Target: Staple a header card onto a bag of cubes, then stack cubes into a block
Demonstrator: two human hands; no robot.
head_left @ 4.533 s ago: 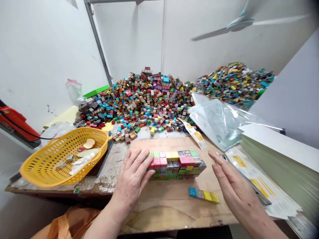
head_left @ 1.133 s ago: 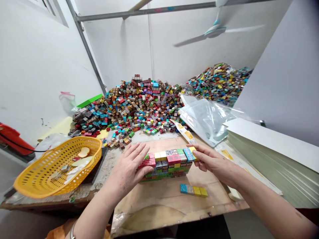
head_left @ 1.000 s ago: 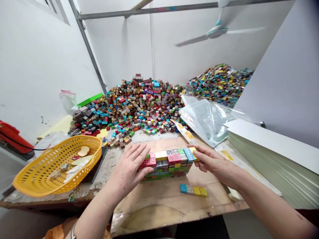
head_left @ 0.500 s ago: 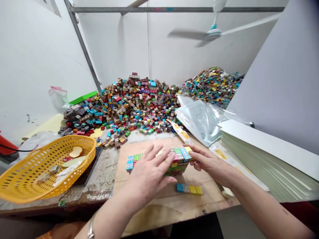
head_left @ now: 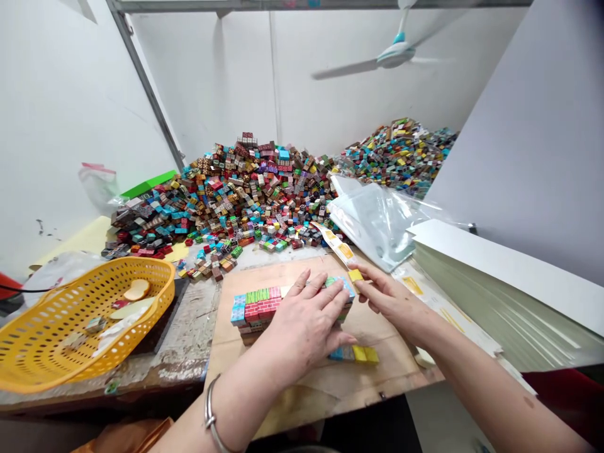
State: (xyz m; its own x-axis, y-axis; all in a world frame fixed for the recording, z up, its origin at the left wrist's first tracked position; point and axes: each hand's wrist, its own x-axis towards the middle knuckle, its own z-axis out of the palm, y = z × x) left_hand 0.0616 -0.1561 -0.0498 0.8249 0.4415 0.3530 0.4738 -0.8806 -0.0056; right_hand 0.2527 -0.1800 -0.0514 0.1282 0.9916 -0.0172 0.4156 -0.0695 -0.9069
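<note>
Yellow plastic basket (head_left: 70, 327) at table's left edge. Block stack (head_left: 257, 308) on wooden board (head_left: 226, 336) near front edge. Left hand (head_left: 306, 324) flat, fingers spread, pressing stack top. Right hand (head_left: 391, 302) pinching stack's right end. Short block row (head_left: 353, 354) just beside. Loose block heap (head_left: 245, 189) toward back edge. Leaflet (head_left: 337, 245) print unreadable.

board (head_left: 302, 384): bare matt wood | basket (head_left: 28, 352): glossy perforated plastic | bags (head_left: 377, 220): clear shiny plastic film
</note>
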